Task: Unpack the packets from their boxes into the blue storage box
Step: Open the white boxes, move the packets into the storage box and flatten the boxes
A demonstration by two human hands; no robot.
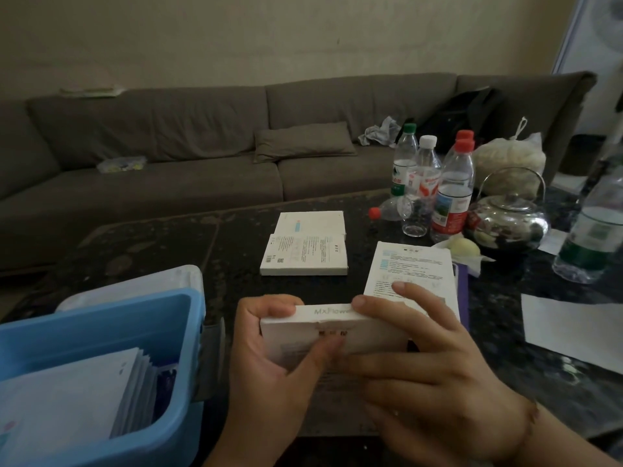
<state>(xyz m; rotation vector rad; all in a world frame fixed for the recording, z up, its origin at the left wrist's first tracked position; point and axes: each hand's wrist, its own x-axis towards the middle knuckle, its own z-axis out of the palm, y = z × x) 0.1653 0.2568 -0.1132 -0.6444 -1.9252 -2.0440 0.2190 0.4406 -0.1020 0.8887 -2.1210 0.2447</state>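
Both hands grip a flat white cardboard box [332, 332] just above the near edge of a dark speckled bench [168, 244]. The left hand [269, 369] curls round the box's left end, thumb on the front face. The right hand [428, 369] wraps the right end, fingertips over the top edge, which bears pale grey lettering. To the left sits the blue storage box [101, 321], holding a stack of white packets [67, 396]. Two more white boxes [306, 244] lie flat farther back on the bench.
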